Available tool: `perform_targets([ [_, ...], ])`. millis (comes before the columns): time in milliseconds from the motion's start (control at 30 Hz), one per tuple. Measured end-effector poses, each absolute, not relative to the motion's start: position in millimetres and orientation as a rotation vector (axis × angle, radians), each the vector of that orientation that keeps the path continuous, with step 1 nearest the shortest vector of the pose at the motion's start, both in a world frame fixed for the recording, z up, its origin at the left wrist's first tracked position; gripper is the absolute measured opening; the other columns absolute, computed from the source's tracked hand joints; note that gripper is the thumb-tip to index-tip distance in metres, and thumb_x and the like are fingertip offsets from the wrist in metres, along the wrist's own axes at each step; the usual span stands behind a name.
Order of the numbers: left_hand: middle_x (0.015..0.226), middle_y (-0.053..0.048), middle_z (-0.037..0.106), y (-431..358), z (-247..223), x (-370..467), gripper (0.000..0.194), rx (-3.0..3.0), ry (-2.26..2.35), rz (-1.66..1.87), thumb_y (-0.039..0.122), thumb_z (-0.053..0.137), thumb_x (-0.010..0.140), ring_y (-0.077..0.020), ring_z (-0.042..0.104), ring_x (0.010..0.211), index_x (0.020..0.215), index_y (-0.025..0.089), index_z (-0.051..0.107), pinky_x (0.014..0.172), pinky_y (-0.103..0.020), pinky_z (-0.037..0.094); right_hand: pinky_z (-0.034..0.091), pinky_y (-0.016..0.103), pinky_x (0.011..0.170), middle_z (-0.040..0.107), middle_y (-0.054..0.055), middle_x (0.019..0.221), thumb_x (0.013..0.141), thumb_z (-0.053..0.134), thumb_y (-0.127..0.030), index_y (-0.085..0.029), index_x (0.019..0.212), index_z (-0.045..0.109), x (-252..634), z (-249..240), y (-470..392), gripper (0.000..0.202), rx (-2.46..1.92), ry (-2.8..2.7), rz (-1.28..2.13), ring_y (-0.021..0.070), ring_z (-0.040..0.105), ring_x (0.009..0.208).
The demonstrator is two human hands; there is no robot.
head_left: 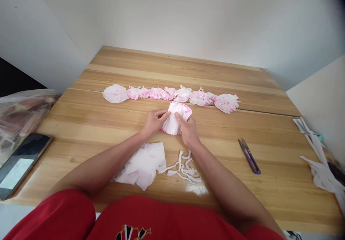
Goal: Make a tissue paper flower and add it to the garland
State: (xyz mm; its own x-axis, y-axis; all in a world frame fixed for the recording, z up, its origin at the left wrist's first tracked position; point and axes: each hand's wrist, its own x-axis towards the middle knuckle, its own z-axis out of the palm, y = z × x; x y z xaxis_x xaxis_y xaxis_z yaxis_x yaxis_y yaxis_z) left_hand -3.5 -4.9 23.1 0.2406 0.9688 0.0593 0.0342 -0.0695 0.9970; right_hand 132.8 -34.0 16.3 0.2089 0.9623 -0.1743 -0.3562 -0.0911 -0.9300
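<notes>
Between my two hands is a pleated piece of white tissue paper (172, 123) with pink-marked edges, lifted above the table. My left hand (155, 122) pinches its left side between thumb and fingers. On the right side, my right hand (188, 128) grips it with the thumb on top and the fingers behind. Just beyond, a row of ruffled white-and-pink tissue flowers (159, 93) stretches across the table. Flat white tissue sheets (148, 162) lie nearer me, beside several thin twisted white strips (185, 170).
Purple-handled thread snips (250, 157) rest to the right, blades pointing away. A phone (23, 164) and a clear plastic bag (24, 116) occupy the left edge. More white strips (318, 161) lie at the right edge. A wall (183, 20) stands behind the wooden table (215, 65).
</notes>
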Motion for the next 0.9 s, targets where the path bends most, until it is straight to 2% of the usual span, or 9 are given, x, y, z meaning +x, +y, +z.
perform_targets([
  [100,0.059,0.002,0.045,-3.3,25.5,-4.3,0.042,1.350,1.062,1.109,0.052,0.063,0.077,-0.0085,0.035,0.057,0.062,0.014,0.056,0.051,-0.022,0.027,0.050,0.027,0.064,0.073,0.001,0.082,0.065,0.081,-0.041,-0.017,0.091,0.070,133.7,13.5,-32.7,0.038,-1.171,-0.702,1.244,0.0155,0.064,0.070],
  [533,0.058,0.003,0.045,-3.9,22.5,-3.5,0.042,1.362,1.066,1.150,0.052,0.062,0.079,-0.0083,0.034,0.057,0.065,0.013,0.060,0.052,-0.022,0.028,0.053,0.029,0.066,0.075,0.001,0.087,0.068,0.080,-0.041,-0.019,0.091,0.072,131.2,16.5,-35.3,0.033,-1.134,-0.762,1.268,0.0171,0.066,0.073],
  [733,0.056,0.003,0.042,-3.7,25.1,-3.0,0.043,1.312,1.034,1.115,0.055,0.062,0.077,-0.0083,0.034,0.056,0.066,0.014,0.060,0.050,-0.021,0.028,0.054,0.031,0.073,0.075,0.003,0.095,0.066,0.080,-0.045,-0.020,0.095,0.071,134.3,15.2,-32.7,0.039,-1.141,-0.748,1.267,0.0195,0.068,0.082],
  [900,0.058,0.003,0.041,-4.9,24.2,-2.9,0.045,1.350,1.003,1.090,0.056,0.061,0.078,-0.0083,0.033,0.056,0.062,0.015,0.053,0.051,-0.023,0.027,0.052,0.031,0.068,0.075,0.003,0.086,0.060,0.083,-0.044,-0.017,0.091,0.071,134.3,19.2,-33.3,0.043,-1.240,-0.804,1.291,0.0194,0.068,0.075],
])
